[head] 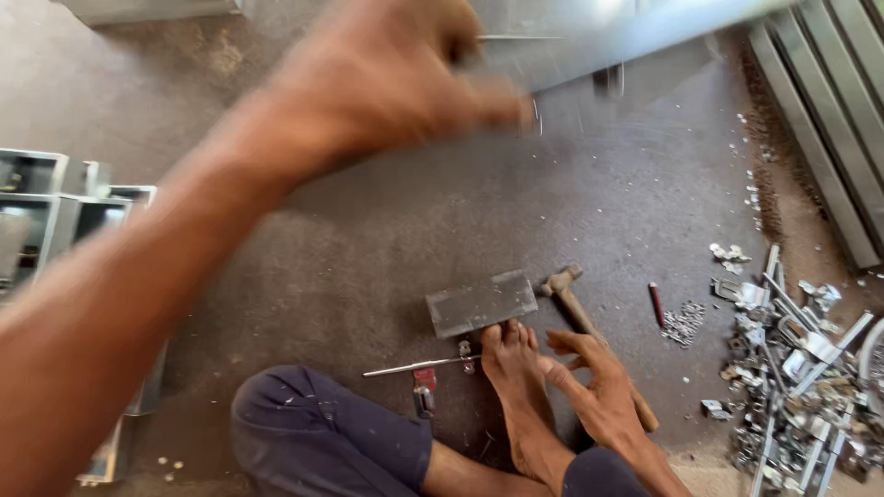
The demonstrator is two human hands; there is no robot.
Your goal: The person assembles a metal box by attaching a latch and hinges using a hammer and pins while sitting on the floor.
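Observation:
My left hand (396, 78) is raised high in the upper middle of the view, blurred, with its fingers closed on a long flat metal bar (645, 32) that runs off to the upper right. My right hand (599, 387) is low near my bare foot (516, 377), fingers apart, lying over the wooden handle of a hammer (575, 308) on the floor. Whether it touches the handle I cannot tell. A grey metal block (481, 302) lies just beyond the toes, beside the hammer head.
A thin metal rod (419, 366) and a small red-and-metal part (424, 391) lie by my knee. A red pen (656, 304), a heap of small nuts (683, 324) and a pile of metal brackets (792, 377) sit at right. Metal frames (46, 216) stand left, long profiles (829, 110) upper right.

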